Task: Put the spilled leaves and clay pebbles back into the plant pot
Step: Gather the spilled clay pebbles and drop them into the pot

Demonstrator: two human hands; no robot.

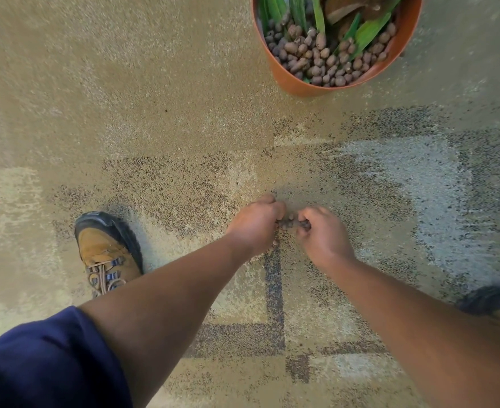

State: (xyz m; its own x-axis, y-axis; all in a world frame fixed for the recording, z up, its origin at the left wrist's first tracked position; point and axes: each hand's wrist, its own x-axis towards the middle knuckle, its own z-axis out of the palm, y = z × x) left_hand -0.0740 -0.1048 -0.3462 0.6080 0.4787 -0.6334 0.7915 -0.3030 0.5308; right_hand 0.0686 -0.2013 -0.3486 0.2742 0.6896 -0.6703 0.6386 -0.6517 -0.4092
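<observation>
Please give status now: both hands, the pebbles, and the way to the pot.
Left hand and right hand cupped together on carpet, gathering clay pebbles. Plant pot upright ahead, to the right. Nothing between.

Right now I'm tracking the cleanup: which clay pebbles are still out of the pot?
The small cluster of pebbles on the carpet, gathered between the left hand and right hand; the rest lie in the orange pot.

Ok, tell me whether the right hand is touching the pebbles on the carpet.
Touching. The head view shows the right hand with its fingers curled around the small pile of clay pebbles, and the left hand closing on the same pile from the other side.
</observation>
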